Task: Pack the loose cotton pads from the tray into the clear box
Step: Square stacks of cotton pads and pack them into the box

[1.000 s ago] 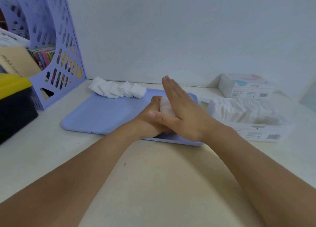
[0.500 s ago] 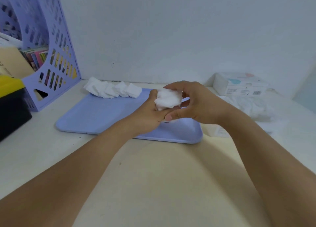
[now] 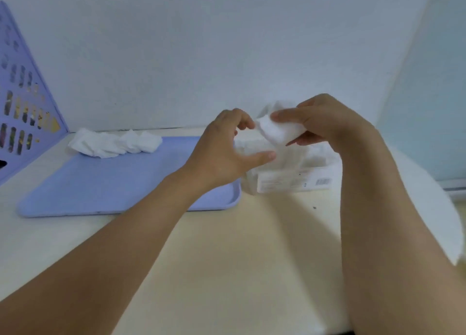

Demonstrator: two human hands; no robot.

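Note:
A row of loose white cotton pads [image 3: 116, 143] lies on the far left end of the lilac tray [image 3: 113, 183]. To the tray's right stands the clear box [image 3: 297, 175], with white pads inside and a label on its front. My right hand [image 3: 327, 125] grips a small stack of cotton pads [image 3: 280, 130] between thumb and fingers, held in the air just above the box. My left hand [image 3: 222, 153] hovers beside the stack with loosely curled fingers and its thumb out below; its fingertips are at the stack's left edge.
A lilac perforated file rack [image 3: 22, 107] stands at the far left against the wall. The pale table top [image 3: 227, 259] stretches from the tray towards me. A white wall runs close behind the tray and box, and another closes in on the right.
Both hands rose from the tray and moved right with the stack of pads. The right hand took over the stack and the left hand loosened from it. The view swung right.

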